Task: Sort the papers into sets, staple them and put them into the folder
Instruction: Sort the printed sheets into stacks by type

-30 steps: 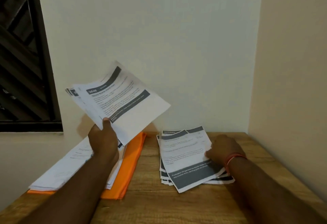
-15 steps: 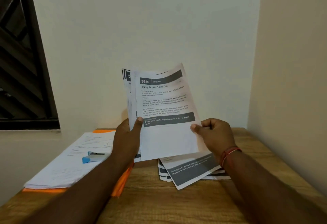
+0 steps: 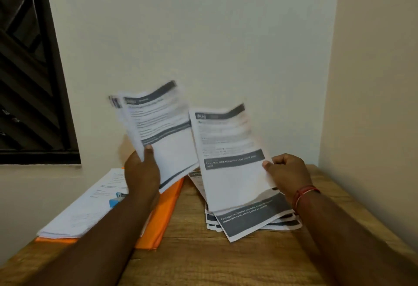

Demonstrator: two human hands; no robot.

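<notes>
My left hand (image 3: pixel 141 172) grips a small bundle of printed sheets (image 3: pixel 158 127) raised above the table, thumb on its front. My right hand (image 3: pixel 287 172) pinches the right edge of a single printed sheet (image 3: pixel 228 161), held over the loose pile of papers (image 3: pixel 253 218) on the right of the table. An orange folder (image 3: pixel 162 213) lies at the left, with a white stack of papers (image 3: pixel 86 213) on top of it. A blue stapler (image 3: pixel 116 199) rests on that stack, partly hidden by my left forearm.
The wooden table (image 3: pixel 192 258) stands in a corner, with a wall behind it and another wall close on the right. A dark window (image 3: pixel 27 82) is at the upper left. Bare wood shows at the table's front.
The top sheet has come off the bundle: my right hand carries it right and down over the pile, while my left hand moves the remaining bundle left.
</notes>
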